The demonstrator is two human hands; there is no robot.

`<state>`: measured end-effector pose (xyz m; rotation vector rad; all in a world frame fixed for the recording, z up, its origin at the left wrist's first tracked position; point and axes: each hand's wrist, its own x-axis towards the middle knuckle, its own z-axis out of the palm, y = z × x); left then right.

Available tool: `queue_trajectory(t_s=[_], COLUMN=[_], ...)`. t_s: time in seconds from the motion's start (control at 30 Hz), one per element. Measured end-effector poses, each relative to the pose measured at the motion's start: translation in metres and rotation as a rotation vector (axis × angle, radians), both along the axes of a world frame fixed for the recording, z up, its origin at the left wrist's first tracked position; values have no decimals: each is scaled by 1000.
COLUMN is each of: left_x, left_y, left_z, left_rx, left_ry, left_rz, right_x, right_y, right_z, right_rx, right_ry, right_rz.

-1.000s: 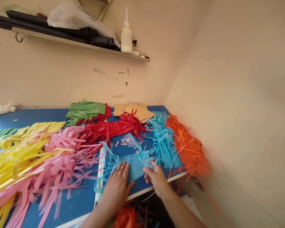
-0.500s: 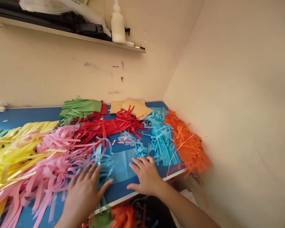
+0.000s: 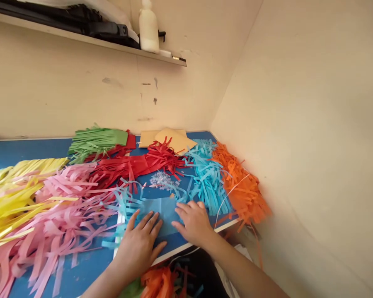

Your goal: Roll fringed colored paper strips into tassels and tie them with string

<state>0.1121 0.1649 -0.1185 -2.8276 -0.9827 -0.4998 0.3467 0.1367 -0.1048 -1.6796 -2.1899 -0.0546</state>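
A light blue sheet of fringed paper (image 3: 159,209) lies flat on the blue table near its front edge, its cut strips spreading out to the left and right. My left hand (image 3: 143,240) rests on the sheet's left part, fingers spread and palm down. On its right end lies my right hand (image 3: 193,221), with fingers apart and slightly bent. Neither hand grips anything. Just behind the sheet is a small pile of clear plastic bits (image 3: 163,181).
Pink (image 3: 65,207), yellow (image 3: 15,194), red (image 3: 127,165), green (image 3: 99,140), turquoise (image 3: 207,174) and orange fringed paper (image 3: 242,186) cover much of the table. Yellow-orange sheets (image 3: 174,140) lie at the back. A white string (image 3: 231,191) crosses the right edge. Above, a shelf (image 3: 112,46) holds a white bottle (image 3: 149,31).
My left hand has moved right, from the fringe strips onto the blue sheet. My right hand stays at the sheet's right end. The view has shifted slightly.
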Motion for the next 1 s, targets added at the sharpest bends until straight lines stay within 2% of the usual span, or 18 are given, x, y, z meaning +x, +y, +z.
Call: queue_trajectory(t_s=[0.07,0.1,0.13,0.23,0.27,0.3,0.4,0.5,0.6,0.7,0.8,0.9,1.0], left_x=[-5,-5,-5,-2,-2,-2,-7,-14,-20,-25,-27,-22,-15], left_y=[-4,-7,-8,-9,-9,-8,-9,-9,-2,11,23,29,31], left_z=[2,3,5,10,11,12,11,10,11,14,16,15,15], left_rx=[17,25,25,-18,-32,-43,-59,-78,-139,-267,-333,-308,-284], left_ry=[-25,-38,-46,-58,-63,-69,-74,-89,-129,-135,-89,-44,-14], left_rz=[7,9,13,62,77,88,113,163,192,266,354,439,502], right_x=[7,9,8,-3,-7,-11,-15,-11,-7,-7,-11,-19,-26], right_y=[-2,-4,-6,-10,-9,-8,-1,5,10,21,39,54,61], right_z=[4,6,7,4,1,-3,-9,-6,3,8,9,8,6], right_rx=[91,131,152,84,45,13,-65,-170,-221,-277,-353,-345,-305], right_ry=[-5,0,-4,-56,-64,-60,10,96,121,129,159,152,130], right_rz=[-156,-170,-102,343,434,460,368,289,299,307,151,36,28])
